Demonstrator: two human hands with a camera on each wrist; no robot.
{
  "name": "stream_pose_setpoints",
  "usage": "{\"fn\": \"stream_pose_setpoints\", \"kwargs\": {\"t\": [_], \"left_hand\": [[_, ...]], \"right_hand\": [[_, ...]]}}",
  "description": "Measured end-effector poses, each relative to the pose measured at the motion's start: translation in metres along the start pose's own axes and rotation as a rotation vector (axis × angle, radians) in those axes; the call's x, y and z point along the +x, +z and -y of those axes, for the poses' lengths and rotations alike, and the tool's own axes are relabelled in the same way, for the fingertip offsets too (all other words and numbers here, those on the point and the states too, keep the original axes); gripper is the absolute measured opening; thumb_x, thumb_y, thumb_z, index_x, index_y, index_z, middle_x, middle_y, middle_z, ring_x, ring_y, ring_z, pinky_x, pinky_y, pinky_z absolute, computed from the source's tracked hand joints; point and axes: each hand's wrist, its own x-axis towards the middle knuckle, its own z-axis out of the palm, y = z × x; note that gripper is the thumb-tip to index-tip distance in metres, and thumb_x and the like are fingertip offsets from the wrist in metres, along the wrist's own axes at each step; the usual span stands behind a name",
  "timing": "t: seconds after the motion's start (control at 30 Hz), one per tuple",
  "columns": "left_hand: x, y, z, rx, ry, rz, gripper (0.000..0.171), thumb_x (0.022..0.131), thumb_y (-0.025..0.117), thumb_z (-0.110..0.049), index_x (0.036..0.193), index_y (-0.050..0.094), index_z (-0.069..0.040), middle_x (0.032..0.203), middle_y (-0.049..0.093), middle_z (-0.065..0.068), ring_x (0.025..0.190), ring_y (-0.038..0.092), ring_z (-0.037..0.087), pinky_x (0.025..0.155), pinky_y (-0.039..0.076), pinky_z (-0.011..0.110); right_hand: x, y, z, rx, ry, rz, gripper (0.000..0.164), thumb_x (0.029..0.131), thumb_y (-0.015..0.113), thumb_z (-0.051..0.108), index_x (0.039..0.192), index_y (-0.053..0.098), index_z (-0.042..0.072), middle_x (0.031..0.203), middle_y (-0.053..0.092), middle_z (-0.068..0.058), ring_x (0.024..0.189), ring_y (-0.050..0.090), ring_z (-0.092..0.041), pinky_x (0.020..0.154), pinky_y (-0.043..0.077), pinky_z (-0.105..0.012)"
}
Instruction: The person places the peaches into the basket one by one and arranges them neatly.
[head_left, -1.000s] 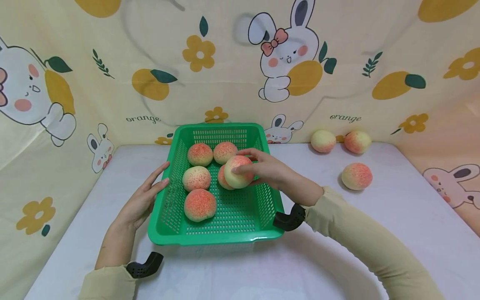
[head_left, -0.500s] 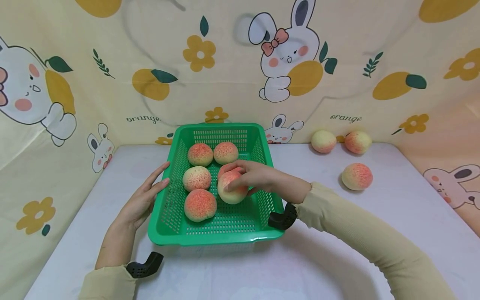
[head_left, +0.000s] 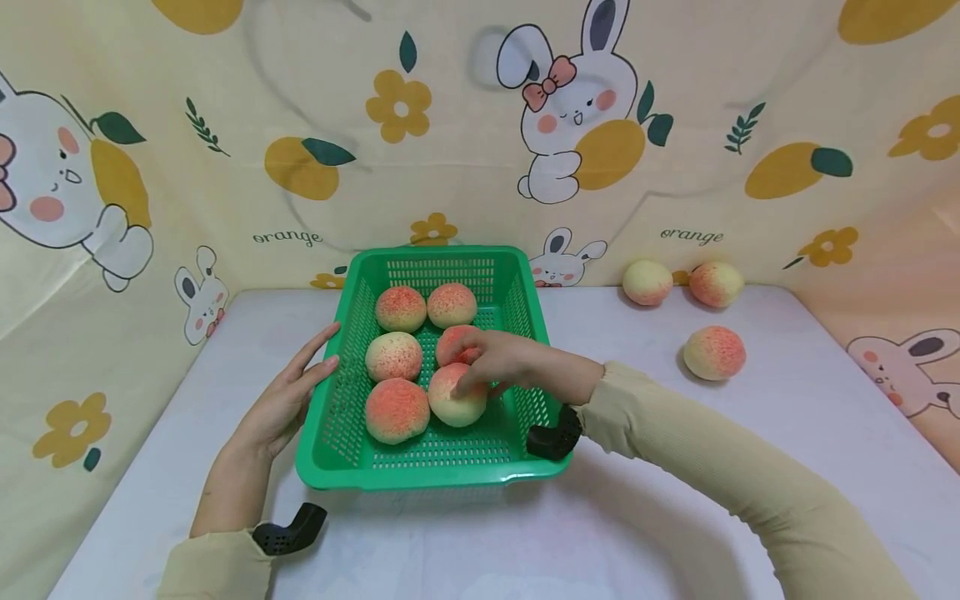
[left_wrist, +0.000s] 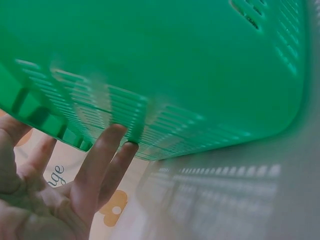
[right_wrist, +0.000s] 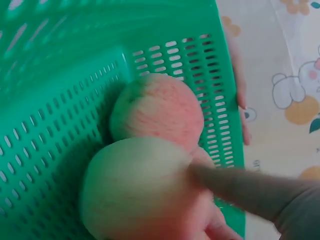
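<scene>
A green perforated plastic basket holds several red-and-yellow peaches. My right hand reaches into it over the right side and grips a pale peach, thumb on its top. This held peach sits low in the basket, right beside the redder front-left peach. In the right wrist view the held peach overlaps its neighbour. My left hand rests against the basket's left side with fingers extended; the left wrist view shows the hand's fingertips at the slotted wall.
Three more peaches lie on the white table at the right: one at the back, a redder peach next to it, and a nearer peach. Behind stands a rabbit-and-orange patterned cloth.
My right hand has carried the pale peach down and toward the front of the basket, beside the front-left peach, which shifted slightly left. My left hand has stayed in place.
</scene>
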Motion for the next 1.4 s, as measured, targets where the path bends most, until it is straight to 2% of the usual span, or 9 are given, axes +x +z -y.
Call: {"fn": "stream_pose_setpoints", "kwargs": {"t": [0.13, 0.4, 0.63, 0.8, 0.93, 1.07, 1.2, 1.3, 1.4], "left_hand": [[0.0, 0.0, 0.0, -0.003, 0.0, -0.002, 0.062, 0.101, 0.049, -0.034, 0.154, 0.016, -0.032, 0.119, 0.053, 0.002, 0.094, 0.068, 0.012, 0.076, 0.058, 0.033], [0.001, -0.001, 0.001, 0.015, -0.006, -0.009, 0.062, 0.101, 0.048, -0.036, 0.154, 0.016, -0.033, 0.122, 0.051, 0.005, 0.095, 0.068, 0.012, 0.076, 0.058, 0.034], [0.002, -0.002, 0.002, -0.004, -0.006, -0.004, 0.061, 0.101, 0.048, -0.034, 0.153, 0.017, -0.034, 0.12, 0.054, 0.002, 0.094, 0.068, 0.012, 0.076, 0.058, 0.034], [0.002, -0.001, 0.001, -0.001, -0.01, 0.001, 0.06, 0.101, 0.047, -0.034, 0.153, 0.016, -0.034, 0.121, 0.053, 0.003, 0.095, 0.068, 0.012, 0.076, 0.058, 0.034], [0.002, -0.001, 0.001, 0.005, -0.013, -0.002, 0.061, 0.101, 0.048, -0.035, 0.153, 0.016, -0.035, 0.124, 0.05, 0.004, 0.097, 0.067, 0.012, 0.078, 0.058, 0.034], [0.002, -0.002, 0.001, 0.002, -0.011, 0.004, 0.06, 0.101, 0.047, -0.035, 0.153, 0.016, -0.035, 0.126, 0.049, 0.006, 0.098, 0.067, 0.012, 0.079, 0.058, 0.033], [0.001, -0.002, 0.002, 0.0, -0.007, 0.01, 0.06, 0.102, 0.046, -0.035, 0.153, 0.015, -0.035, 0.126, 0.048, 0.006, 0.099, 0.066, 0.012, 0.079, 0.058, 0.032], [0.001, -0.002, 0.002, -0.01, -0.002, 0.012, 0.06, 0.102, 0.046, -0.034, 0.154, 0.015, -0.034, 0.125, 0.049, 0.005, 0.098, 0.066, 0.012, 0.079, 0.058, 0.032], [0.0, -0.002, 0.002, -0.025, 0.001, 0.017, 0.06, 0.102, 0.046, -0.033, 0.154, 0.016, -0.033, 0.122, 0.053, 0.003, 0.097, 0.067, 0.012, 0.077, 0.058, 0.032]], "right_hand": [[0.003, 0.001, 0.0, 0.048, 0.026, -0.019, 0.054, 0.081, 0.069, -0.006, 0.13, 0.048, 0.003, 0.137, 0.043, -0.018, 0.109, 0.052, -0.025, 0.085, 0.056, -0.041], [-0.001, -0.003, -0.002, 0.073, -0.001, 0.018, 0.049, 0.084, 0.069, -0.001, 0.13, 0.052, 0.003, 0.135, 0.051, -0.016, 0.111, 0.056, -0.026, 0.082, 0.057, -0.04], [-0.007, -0.012, -0.006, 0.177, -0.053, 0.064, 0.049, 0.086, 0.065, 0.001, 0.132, 0.049, 0.0, 0.134, 0.051, -0.017, 0.11, 0.057, -0.025, 0.09, 0.054, -0.045], [-0.013, -0.02, -0.01, 0.268, -0.097, 0.118, 0.048, 0.09, 0.059, 0.0, 0.136, 0.045, -0.002, 0.138, 0.047, -0.021, 0.111, 0.056, -0.026, 0.098, 0.049, -0.049], [-0.019, -0.026, -0.013, 0.335, -0.142, 0.142, 0.05, 0.091, 0.057, 0.0, 0.138, 0.041, -0.004, 0.141, 0.042, -0.023, 0.122, 0.05, -0.036, 0.102, 0.044, -0.052], [-0.023, -0.029, -0.018, 0.394, -0.197, 0.111, 0.049, 0.091, 0.057, 0.001, 0.138, 0.041, -0.005, 0.138, 0.043, -0.024, 0.127, 0.046, -0.04, 0.106, 0.04, -0.052], [-0.025, -0.031, -0.024, 0.432, -0.256, 0.071, 0.048, 0.092, 0.057, 0.001, 0.137, 0.042, -0.008, 0.132, 0.051, -0.023, 0.116, 0.057, -0.029, 0.102, 0.046, -0.042], [-0.028, -0.032, -0.029, 0.504, -0.299, 0.06, 0.049, 0.092, 0.055, -0.001, 0.138, 0.039, -0.01, 0.128, 0.055, -0.019, 0.107, 0.062, -0.017, 0.098, 0.05, -0.033], [-0.031, -0.034, -0.034, 0.579, -0.332, 0.047, 0.049, 0.092, 0.055, 0.0, 0.138, 0.038, -0.011, 0.124, 0.058, -0.013, 0.101, 0.064, -0.012, 0.095, 0.051, -0.029]]}}
